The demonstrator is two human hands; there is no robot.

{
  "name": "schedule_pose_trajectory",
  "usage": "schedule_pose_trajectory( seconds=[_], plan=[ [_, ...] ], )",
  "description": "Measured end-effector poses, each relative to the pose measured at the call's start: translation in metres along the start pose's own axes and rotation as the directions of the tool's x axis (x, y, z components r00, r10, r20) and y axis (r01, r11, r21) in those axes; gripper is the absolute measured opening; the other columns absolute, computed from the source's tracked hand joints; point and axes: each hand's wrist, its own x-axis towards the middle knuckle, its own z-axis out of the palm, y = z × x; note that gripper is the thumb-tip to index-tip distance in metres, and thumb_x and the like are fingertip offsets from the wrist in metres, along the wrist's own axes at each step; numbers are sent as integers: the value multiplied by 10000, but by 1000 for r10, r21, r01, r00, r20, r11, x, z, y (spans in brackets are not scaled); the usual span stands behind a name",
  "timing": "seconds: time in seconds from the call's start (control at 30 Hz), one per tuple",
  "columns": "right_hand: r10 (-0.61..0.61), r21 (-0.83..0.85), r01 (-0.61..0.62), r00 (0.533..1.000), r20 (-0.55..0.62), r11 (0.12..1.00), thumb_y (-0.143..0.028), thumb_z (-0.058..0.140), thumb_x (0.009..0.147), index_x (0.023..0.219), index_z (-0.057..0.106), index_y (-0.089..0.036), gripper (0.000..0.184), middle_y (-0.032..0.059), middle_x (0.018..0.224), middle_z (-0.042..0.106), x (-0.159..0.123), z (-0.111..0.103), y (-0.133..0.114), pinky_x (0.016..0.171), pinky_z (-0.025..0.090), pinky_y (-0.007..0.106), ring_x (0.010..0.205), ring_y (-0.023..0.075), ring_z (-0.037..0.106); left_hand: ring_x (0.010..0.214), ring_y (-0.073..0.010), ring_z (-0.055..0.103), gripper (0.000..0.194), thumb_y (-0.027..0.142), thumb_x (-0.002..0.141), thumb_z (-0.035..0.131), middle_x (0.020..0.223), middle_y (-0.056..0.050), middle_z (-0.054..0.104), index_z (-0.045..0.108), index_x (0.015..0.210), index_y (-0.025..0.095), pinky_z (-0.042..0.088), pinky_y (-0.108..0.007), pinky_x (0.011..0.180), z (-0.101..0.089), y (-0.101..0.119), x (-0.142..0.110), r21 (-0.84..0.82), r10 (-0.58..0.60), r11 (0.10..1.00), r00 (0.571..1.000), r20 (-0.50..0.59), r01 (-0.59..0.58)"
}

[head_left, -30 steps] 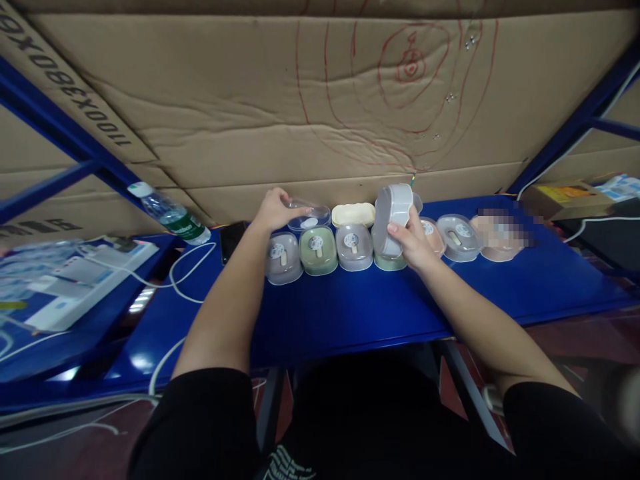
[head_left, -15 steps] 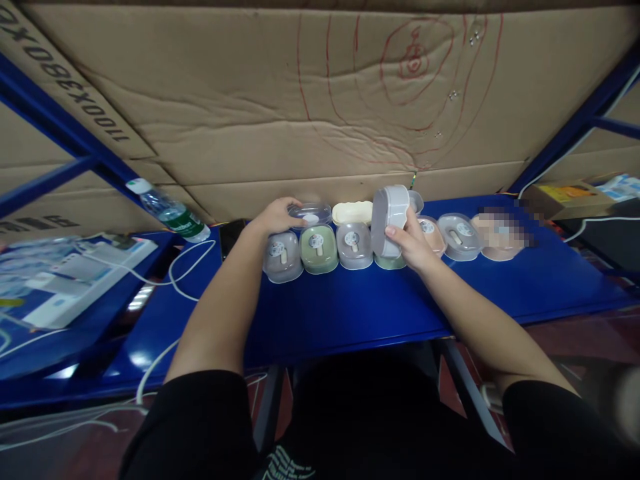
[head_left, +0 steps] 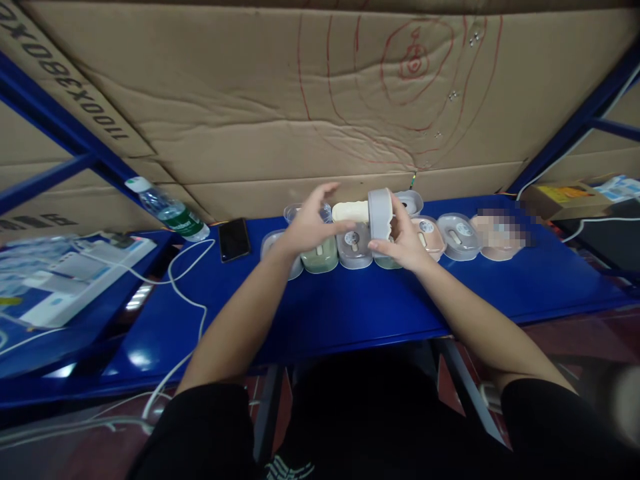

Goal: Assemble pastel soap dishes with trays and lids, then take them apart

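Observation:
My right hand [head_left: 406, 243] grips a grey plastic box [head_left: 380, 208], tilted on its side above the row of boxes. My left hand [head_left: 311, 227] is open, fingers spread, with nothing in it. It hovers over the left part of the row, its thumb pointing toward the held box. Below stand rounded lidded boxes, among them a green one [head_left: 321, 260], a grey one [head_left: 355, 252] and a pink one [head_left: 433, 241]. Behind them lie a cream wavy-edged tray [head_left: 349, 211], a clear lid [head_left: 292, 213] partly hidden by my left hand, and a grey piece [head_left: 414, 201].
On the blue table [head_left: 300, 320] are a phone [head_left: 234, 240], a tilted water bottle [head_left: 170, 212] and a white cable [head_left: 173, 277]. Another grey box [head_left: 463, 240] stands to the right, beside a partly blurred pink box [head_left: 500, 250]. Cardboard [head_left: 225, 100] rises behind.
My left hand has let go of the clear lid at the back and moved right toward the held box. My right hand has turned the grey box and shifted it slightly left.

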Motion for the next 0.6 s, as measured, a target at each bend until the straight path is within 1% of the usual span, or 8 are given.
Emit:
schedule_pose_trajectory(
  seconds=[0.07,0.17,0.23,0.33,0.4,0.47,0.53,0.6],
  plan=[
    [-23,-59,25,999,37,998,-785,935,668,1772,264,-419,1343,122,1779,387,-3,1,-1,1242,494,640,1579,432,476,1565,-431,522,1200,629,633,1031,1712,-161,508,463,1646,329,488,-583,1249,23,15,-5,-163,67,985,991,112,-48],
    [-45,-112,53,996,73,992,-800,958,616,1761,318,-415,1367,129,1776,387,-5,2,-5,1254,470,663,1579,448,473,1473,-427,613,1200,599,631,1043,1688,-168,529,465,1652,346,545,-591,1197,37,27,-6,-267,102,962,976,194,-47],
    [-44,-84,48,998,53,995,-857,920,617,1734,383,-384,1327,142,1742,451,-4,1,-6,1242,483,656,1553,445,507,1434,-422,642,1146,589,639,1042,1660,-167,557,510,1620,326,558,-586,1185,33,28,-3,-283,111,958,976,190,-54],
    [8,55,-6,1000,-27,998,-945,815,660,1616,536,-318,1177,158,1548,662,-1,-4,-2,1150,564,624,1393,421,655,1383,-408,675,1124,662,624,1030,1581,-152,622,552,1574,299,582,-553,1153,16,27,6,-281,123,957,981,149,-77],
    [67,137,-55,994,-86,989,-967,771,675,1504,623,-288,1082,144,1354,766,4,-12,2,1042,623,604,1225,398,741,1346,-392,693,1126,741,611,1008,1506,-125,665,563,1549,304,593,-526,1128,1,26,15,-249,133,962,989,69,-112],
    [105,151,-82,982,-155,985,-950,734,729,1409,678,-271,963,120,1211,799,11,-21,5,940,654,573,1092,370,774,1327,-375,695,1129,800,588,991,1442,-99,686,573,1518,315,585,-508,1122,-17,23,29,-205,183,959,980,-77,-195],
    [102,78,-87,972,-213,993,-898,688,827,1332,715,-268,808,95,1137,801,22,-31,4,899,655,537,1029,337,773,1290,-347,699,1102,835,585,974,1386,-80,701,582,1477,320,571,-499,1123,-39,18,44,-177,277,928,924,-262,-328],
    [61,-65,-75,978,-200,995,-861,636,908,1240,749,-260,696,77,1084,794,39,-39,1,914,638,519,1004,314,755,1206,-301,715,1027,854,621,947,1306,-57,724,590,1429,330,578,-477,1092,-60,12,56,-163,354,873,827,-438,-460]
  ],
)
